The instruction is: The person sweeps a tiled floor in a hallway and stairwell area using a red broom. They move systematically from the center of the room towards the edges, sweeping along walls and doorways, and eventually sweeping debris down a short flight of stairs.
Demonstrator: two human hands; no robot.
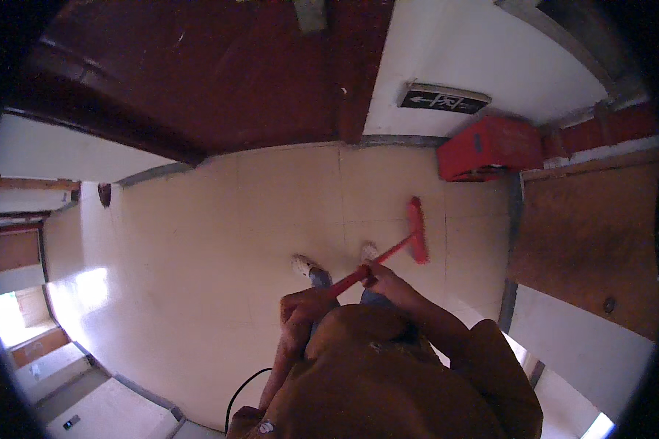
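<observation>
A red long-handled tool with a wide crosswise head, seemingly a broom or floor brush [417, 230], slants across in front of my body. My left hand [305, 310] is closed around the near end of its handle, by my waist. Farther along the handle, my right hand [378, 277] grips it in front of my legs. The head lies at or just above the pale tiled floor [197, 247], to the right of my feet; contact with the floor cannot be told. The head looks slightly blurred.
A red box [489, 151] stands against the wall at the upper right, below an exit sign [445, 100]. Ahead is a dark red door [225, 71]. A brown wooden door [587, 241] is on the right. White cabinets or boxes [115, 409] line the lower left. A black cable [241, 387] curves beside my left arm.
</observation>
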